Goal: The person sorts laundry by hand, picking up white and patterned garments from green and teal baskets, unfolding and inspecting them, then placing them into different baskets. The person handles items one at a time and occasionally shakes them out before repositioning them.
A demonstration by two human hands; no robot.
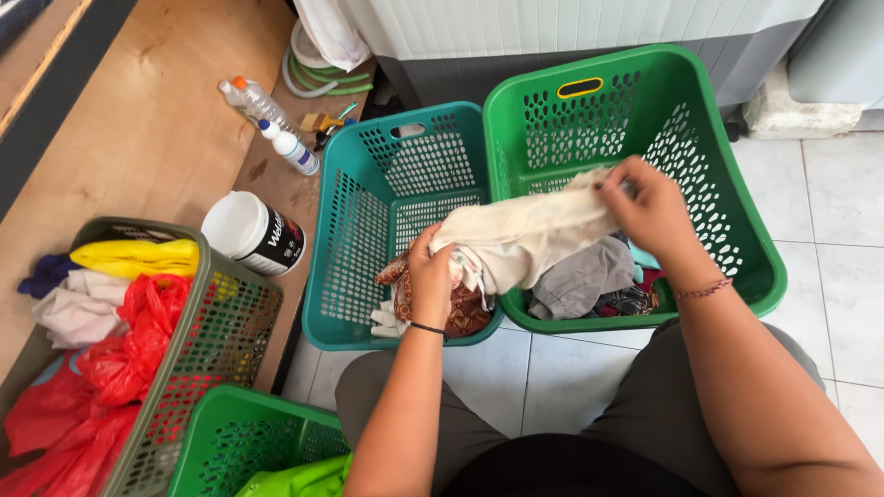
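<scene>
Cream-coloured cloth (pixel 534 235) is stretching across the middle of the frame between both hands, the left hand (pixel 431 276) gripping its lower end over the teal basket (pixel 354 276) and the right hand (pixel 649 207) pinching its upper end above the bright green basket (pixel 737 221).

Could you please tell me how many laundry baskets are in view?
4: a bright green basket right of centre, a teal basket touching its left side, an olive basket at far left, and another green basket at the bottom edge. Others may lie out of frame.
</scene>
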